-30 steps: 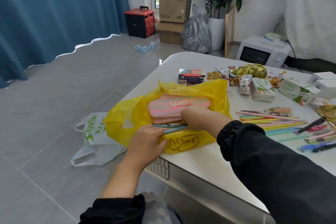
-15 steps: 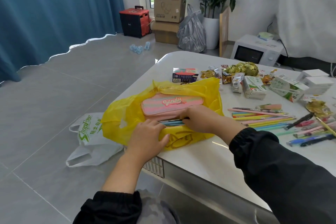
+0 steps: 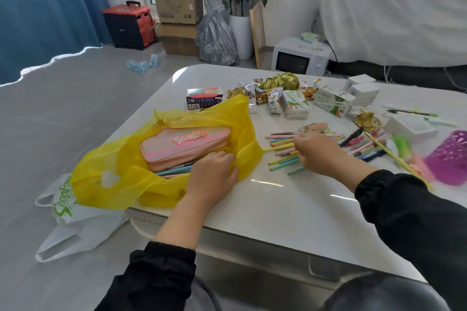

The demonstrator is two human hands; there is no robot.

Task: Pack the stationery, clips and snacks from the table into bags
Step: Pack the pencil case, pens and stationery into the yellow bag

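Note:
A yellow plastic bag (image 3: pixel 121 171) lies open at the table's left edge. Inside it are a pink striped pencil case (image 3: pixel 184 144) and a few pens (image 3: pixel 174 171) along its near side. My left hand (image 3: pixel 212 179) grips the bag's near right rim. To the right, my right hand (image 3: pixel 316 154) is curled down over a spread of coloured pencils and pens (image 3: pixel 280 159) on the white table (image 3: pixel 278 209). Gold-wrapped snacks (image 3: pixel 280 82) and small packets (image 3: pixel 294 107) lie behind them.
A small printed box (image 3: pixel 204 97) stands just behind the bag. White boxes (image 3: pixel 364 88) and a purple mesh pen holder (image 3: pixel 449 159) are at the right. A white shopping bag (image 3: pixel 73 230) lies on the floor below the table's left edge. A microwave (image 3: pixel 300 58) sits beyond the table.
My right hand has left the bag and moved right onto the pile of pencils. My left hand has shifted from the bag's front to its right rim. The view has turned rightward.

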